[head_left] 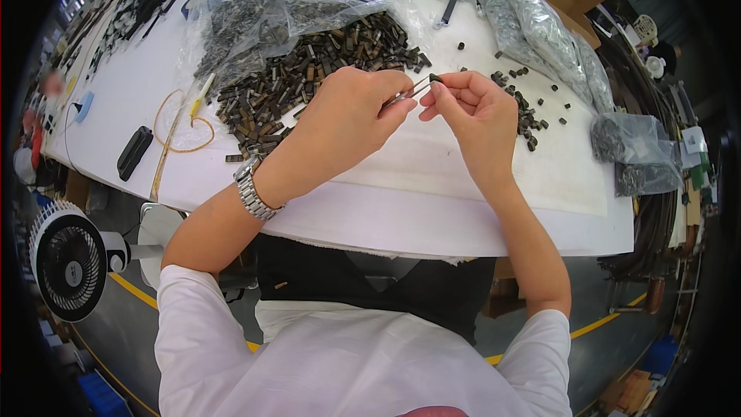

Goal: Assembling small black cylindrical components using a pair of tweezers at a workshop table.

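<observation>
Over the middle of the white table, my left hand (347, 112) grips a pair of thin metal tweezers (417, 88), their prongs pointing right. The tips reach a small dark piece (435, 78) pinched between the thumb and forefinger of my right hand (482, 112); its exact kind is too small to make out. Left of and behind my left hand spreads a large heap of short dark brown and black pieces (266, 96). Just beyond my right hand lie several loose small dark pieces (527, 118).
Clear plastic bags (262, 11) of dark parts lie behind the heap, with more bags (633, 143) at the right edge. A yellow-handled tool (202, 96), a cord loop (185, 147) and a black oblong object (135, 153) lie left. A fan (73, 262) stands beside the table (432, 232).
</observation>
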`<act>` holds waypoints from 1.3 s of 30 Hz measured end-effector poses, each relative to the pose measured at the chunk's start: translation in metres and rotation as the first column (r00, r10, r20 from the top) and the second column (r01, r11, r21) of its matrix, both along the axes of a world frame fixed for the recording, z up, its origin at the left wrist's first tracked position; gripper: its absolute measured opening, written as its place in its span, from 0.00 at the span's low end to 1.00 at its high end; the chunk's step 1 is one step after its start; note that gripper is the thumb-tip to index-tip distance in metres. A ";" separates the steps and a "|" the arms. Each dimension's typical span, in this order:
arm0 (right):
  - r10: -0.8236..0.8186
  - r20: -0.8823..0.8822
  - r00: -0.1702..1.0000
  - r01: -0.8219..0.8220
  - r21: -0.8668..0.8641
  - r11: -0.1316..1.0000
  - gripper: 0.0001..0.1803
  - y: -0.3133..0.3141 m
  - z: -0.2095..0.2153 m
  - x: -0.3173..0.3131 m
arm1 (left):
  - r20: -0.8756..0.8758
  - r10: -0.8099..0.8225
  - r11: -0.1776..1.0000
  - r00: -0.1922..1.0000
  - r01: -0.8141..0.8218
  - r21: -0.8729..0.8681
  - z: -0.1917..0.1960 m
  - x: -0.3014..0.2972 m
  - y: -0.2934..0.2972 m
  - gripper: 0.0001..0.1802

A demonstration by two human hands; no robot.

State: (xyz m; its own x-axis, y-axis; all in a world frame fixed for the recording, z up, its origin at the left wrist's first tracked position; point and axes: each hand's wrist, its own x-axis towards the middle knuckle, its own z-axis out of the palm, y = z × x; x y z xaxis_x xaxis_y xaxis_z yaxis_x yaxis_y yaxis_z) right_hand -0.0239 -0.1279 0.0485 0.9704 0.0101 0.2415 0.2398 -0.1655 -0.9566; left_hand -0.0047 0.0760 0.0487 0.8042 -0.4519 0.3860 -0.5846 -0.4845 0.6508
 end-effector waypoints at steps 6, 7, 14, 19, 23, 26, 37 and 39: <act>0.005 0.052 0.999 -0.002 -0.041 0.999 0.10 0.001 -0.002 -0.002 | 0.088 -0.017 0.999 0.996 0.014 0.030 -0.002 0.000 -0.001 0.07; 0.001 0.075 0.997 0.003 -0.057 0.998 0.09 0.002 -0.001 -0.002 | 0.111 -0.012 1.000 0.994 0.008 0.029 -0.003 -0.001 -0.002 0.07; -0.039 0.132 0.990 0.055 -0.121 0.991 0.08 0.005 -0.003 -0.003 | 0.276 0.026 0.998 0.961 -0.043 0.055 -0.005 -0.001 -0.003 0.07; -0.037 0.160 0.986 0.067 -0.188 0.980 0.07 0.005 -0.008 -0.002 | 0.273 0.020 0.997 0.962 -0.040 0.069 -0.005 -0.003 -0.004 0.07; -0.038 0.266 0.963 0.126 -0.324 0.938 0.05 0.005 -0.013 -0.002 | 0.294 0.002 0.994 0.956 -0.035 0.104 -0.007 -0.004 -0.007 0.06; -0.033 0.343 0.939 0.171 -0.381 0.909 0.04 0.006 -0.012 -0.003 | 0.327 -0.011 0.993 0.945 -0.029 0.118 -0.011 -0.002 -0.005 0.06; 0.005 0.348 0.938 0.082 -0.237 0.968 0.09 0.007 -0.016 0.003 | 0.292 -0.010 0.995 0.956 -0.020 0.102 -0.005 -0.004 -0.004 0.06; 0.015 0.360 0.933 0.079 -0.246 0.966 0.08 0.007 -0.016 0.003 | 0.296 -0.004 0.994 0.955 -0.029 0.107 -0.004 -0.004 -0.004 0.07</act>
